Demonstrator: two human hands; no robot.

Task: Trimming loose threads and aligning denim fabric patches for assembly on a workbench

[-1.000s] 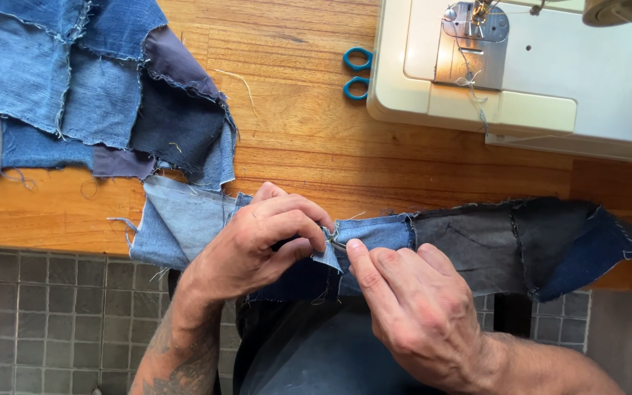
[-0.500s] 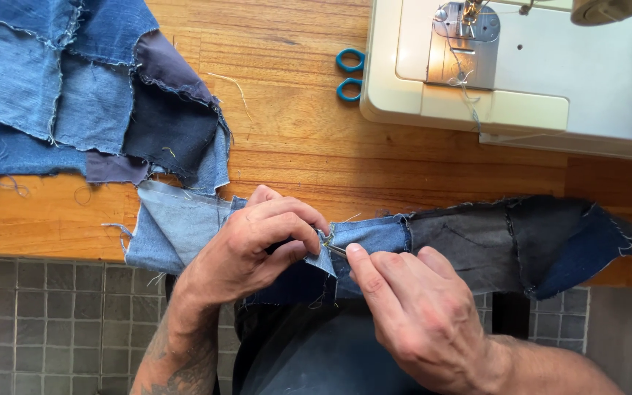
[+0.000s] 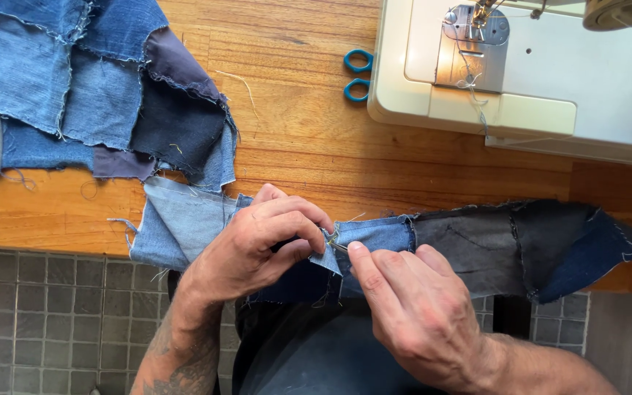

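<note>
Wooden table (image 3: 309, 146) edge: both hands, left (image 3: 257, 245) and right (image 3: 415, 314), pinch denim strip (image 3: 469, 245).

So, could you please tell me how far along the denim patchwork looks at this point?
Already joined: a large patchwork sheet of blue denim squares lies on the wooden table, apparently pieced together. In hand: the left hand pinches a long strip of blue and black denim patches while the right hand works at its seam with something thin. Left: the strip lies apart from the sheet, not under the white sewing machine.
</note>
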